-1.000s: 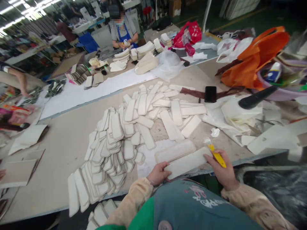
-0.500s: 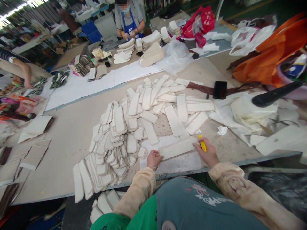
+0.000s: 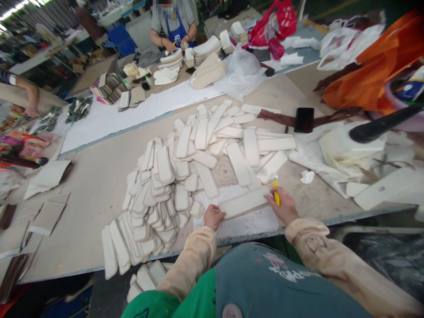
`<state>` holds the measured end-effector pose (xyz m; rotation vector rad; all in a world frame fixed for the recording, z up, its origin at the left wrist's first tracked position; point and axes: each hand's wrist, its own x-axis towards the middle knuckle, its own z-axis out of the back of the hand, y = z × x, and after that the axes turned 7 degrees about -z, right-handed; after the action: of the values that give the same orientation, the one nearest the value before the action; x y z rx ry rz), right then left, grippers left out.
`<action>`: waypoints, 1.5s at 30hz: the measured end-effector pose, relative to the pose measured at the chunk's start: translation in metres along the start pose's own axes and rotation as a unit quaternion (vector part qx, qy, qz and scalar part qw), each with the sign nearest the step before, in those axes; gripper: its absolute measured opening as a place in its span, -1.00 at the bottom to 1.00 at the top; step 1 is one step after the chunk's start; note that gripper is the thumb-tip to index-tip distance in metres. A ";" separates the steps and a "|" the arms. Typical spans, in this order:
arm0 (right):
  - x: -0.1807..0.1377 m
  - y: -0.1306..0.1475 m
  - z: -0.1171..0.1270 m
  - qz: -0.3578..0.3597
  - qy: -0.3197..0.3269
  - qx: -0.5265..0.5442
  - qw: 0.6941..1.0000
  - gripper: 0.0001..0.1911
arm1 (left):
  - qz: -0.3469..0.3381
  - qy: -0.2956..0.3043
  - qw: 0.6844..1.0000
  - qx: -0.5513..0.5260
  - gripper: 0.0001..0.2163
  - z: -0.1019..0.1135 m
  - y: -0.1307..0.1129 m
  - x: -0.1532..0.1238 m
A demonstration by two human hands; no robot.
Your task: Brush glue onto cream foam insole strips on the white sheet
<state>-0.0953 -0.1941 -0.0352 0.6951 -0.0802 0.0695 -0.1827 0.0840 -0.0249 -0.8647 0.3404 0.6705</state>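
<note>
Since a second ago I have brought the long pale pad away from my body and laid it flat on the white sheet at the near edge of the table; half a second back it was already down, and little has shifted since. My left hand rests at the pad's left end, fingers curled loosely and touching its edge rather than gripping it. My right hand is closed around a yellow tool, whose tip points up toward the pile, while the same hand presses on the pad's right end. The pad lies just below the big heap of similar pale pads. A black phone lies well off to the right.
</note>
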 end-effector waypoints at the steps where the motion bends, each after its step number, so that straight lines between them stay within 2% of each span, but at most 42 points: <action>1: 0.000 -0.001 -0.001 0.001 0.000 -0.004 1.000 -0.77 | -0.001 0.001 1.000 0.003 -0.74 0.000 0.000 0.000; 7: -0.002 -0.008 -0.006 0.001 0.006 -0.016 1.000 -0.76 | -0.015 0.005 1.000 0.021 -0.71 0.001 0.001 -0.001; 12: -0.002 -0.007 -0.007 -0.003 0.011 -0.012 1.000 -0.80 | -0.074 0.012 0.996 0.042 -0.50 0.004 0.000 -0.003; 15: -0.001 -0.006 -0.007 -0.004 0.006 -0.019 1.000 -0.83 | -0.108 0.022 0.991 0.074 -0.55 0.005 -0.002 -0.002; 19: 0.001 -0.005 -0.008 -0.013 0.004 -0.018 1.000 -0.87 | -0.121 0.024 0.989 0.079 -0.58 0.004 -0.001 -0.001; 32: 0.007 -0.007 -0.011 -0.041 0.004 -0.019 0.999 -0.84 | -0.131 0.008 0.989 0.065 -0.58 -0.002 0.009 0.005; 45: 0.010 -0.014 -0.011 -0.033 -0.006 -0.036 0.999 -0.82 | -0.140 0.013 0.986 0.092 -0.57 -0.003 0.008 0.005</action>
<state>-0.0837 -0.1972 -0.0516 0.6256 -0.0714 -0.0011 -0.1841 0.0874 -0.0341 -0.7279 0.2916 0.3606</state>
